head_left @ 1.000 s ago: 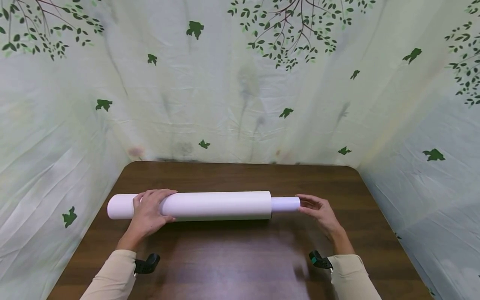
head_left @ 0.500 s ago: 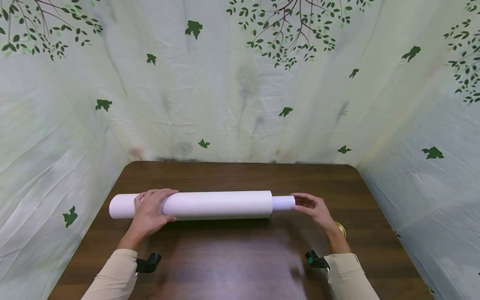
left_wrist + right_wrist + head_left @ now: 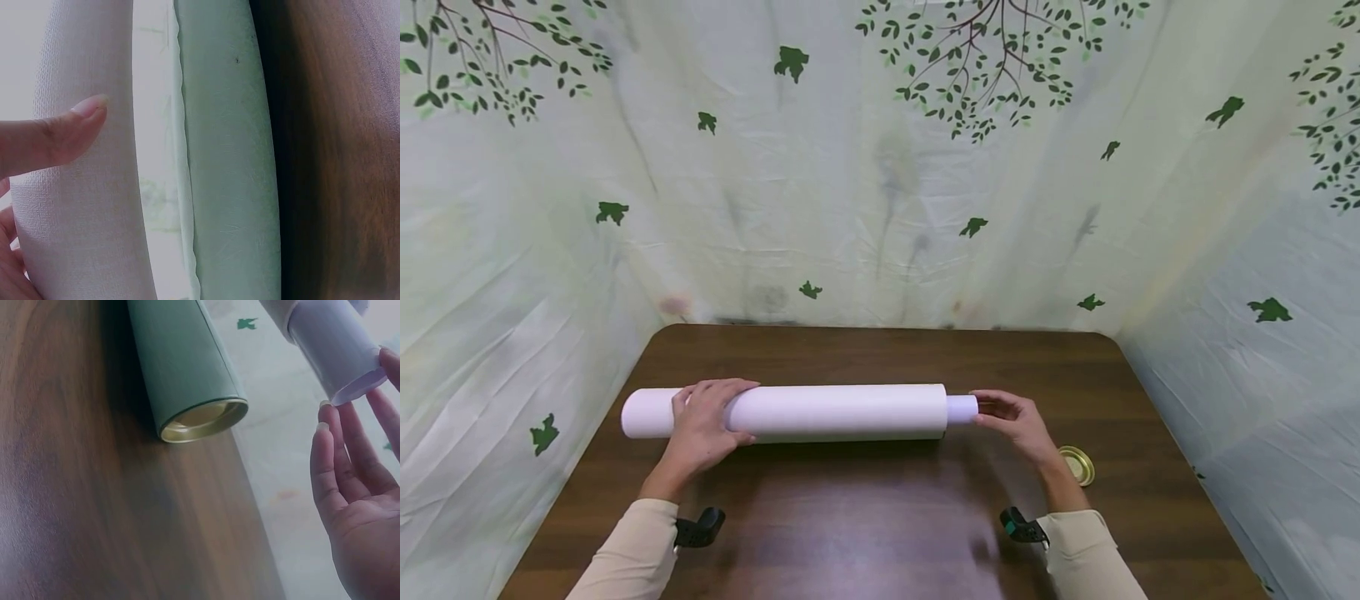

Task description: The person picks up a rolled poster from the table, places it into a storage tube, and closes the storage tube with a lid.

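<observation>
There is one brown wooden table [image 3: 865, 517]. There is one long fat white paper roll [image 3: 838, 411], and one thin white tube [image 3: 962, 409] pokes out of its end. There is one green tube with a gold rim [image 3: 187, 369]. There is one small round gold lid [image 3: 1077, 464]. There are two bare hands, the left hand [image 3: 703, 425] and the right hand [image 3: 1015, 421]. There are two beige sleeves [image 3: 625, 550] and two black wrist clips [image 3: 700, 527].
</observation>
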{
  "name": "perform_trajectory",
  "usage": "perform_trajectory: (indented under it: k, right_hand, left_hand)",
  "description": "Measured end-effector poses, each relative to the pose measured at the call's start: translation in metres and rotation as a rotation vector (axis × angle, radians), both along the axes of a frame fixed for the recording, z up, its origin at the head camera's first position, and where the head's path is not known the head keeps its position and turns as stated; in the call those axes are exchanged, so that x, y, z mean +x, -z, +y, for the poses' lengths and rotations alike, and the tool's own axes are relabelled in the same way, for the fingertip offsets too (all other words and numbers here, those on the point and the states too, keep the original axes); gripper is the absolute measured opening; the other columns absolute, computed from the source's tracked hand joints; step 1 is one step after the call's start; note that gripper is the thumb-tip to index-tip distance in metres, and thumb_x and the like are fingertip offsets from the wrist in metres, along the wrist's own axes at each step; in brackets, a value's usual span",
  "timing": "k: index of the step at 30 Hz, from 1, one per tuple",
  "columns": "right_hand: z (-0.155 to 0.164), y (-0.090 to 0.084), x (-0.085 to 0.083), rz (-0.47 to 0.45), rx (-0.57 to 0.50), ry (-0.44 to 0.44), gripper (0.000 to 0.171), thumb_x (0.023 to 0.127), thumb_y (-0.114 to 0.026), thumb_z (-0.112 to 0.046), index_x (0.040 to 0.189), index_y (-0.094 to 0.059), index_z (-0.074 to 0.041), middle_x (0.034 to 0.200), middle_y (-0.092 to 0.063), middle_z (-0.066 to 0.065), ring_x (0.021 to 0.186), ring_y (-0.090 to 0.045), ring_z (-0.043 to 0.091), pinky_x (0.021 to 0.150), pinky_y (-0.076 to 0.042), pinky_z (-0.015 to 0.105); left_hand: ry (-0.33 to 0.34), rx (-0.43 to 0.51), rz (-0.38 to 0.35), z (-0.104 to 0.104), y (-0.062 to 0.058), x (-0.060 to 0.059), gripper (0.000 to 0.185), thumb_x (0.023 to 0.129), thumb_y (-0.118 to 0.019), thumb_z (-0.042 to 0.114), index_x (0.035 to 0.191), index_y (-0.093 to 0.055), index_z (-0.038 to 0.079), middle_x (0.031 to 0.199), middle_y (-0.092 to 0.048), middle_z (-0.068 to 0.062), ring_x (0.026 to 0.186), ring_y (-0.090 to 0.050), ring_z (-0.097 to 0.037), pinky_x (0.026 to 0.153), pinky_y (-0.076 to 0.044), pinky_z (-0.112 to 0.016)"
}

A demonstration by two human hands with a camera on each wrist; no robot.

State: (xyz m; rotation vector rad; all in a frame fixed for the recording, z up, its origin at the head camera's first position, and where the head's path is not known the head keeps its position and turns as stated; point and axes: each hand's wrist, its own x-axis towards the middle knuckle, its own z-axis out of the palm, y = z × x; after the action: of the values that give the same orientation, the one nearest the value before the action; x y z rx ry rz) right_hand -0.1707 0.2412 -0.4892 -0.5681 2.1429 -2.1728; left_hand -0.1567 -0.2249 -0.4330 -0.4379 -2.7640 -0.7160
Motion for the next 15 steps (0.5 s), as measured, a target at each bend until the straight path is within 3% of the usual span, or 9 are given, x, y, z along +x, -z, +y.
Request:
perform_trajectory:
  k: [15]
  right_hand:
    - [-0.0103,-0.0025,0.0007,-0.019,0.044,0.017,0.039,0.083,-0.069,0.006,0.118,-0.055,0.018,0.105,-0.069,-0.004,0.094,-0.066,0.013,0.079,-0.054,0.028]
  left_hand:
    - [0.011,0.012,0.007,0.0038,0.0061,-0.0011,0.069,0.056,-0.091,0.009,0.118,-0.063,0.008,0.119,-0.063,-0.019,0.112,-0.046,-0.04,0.095,-0.019,-0.063]
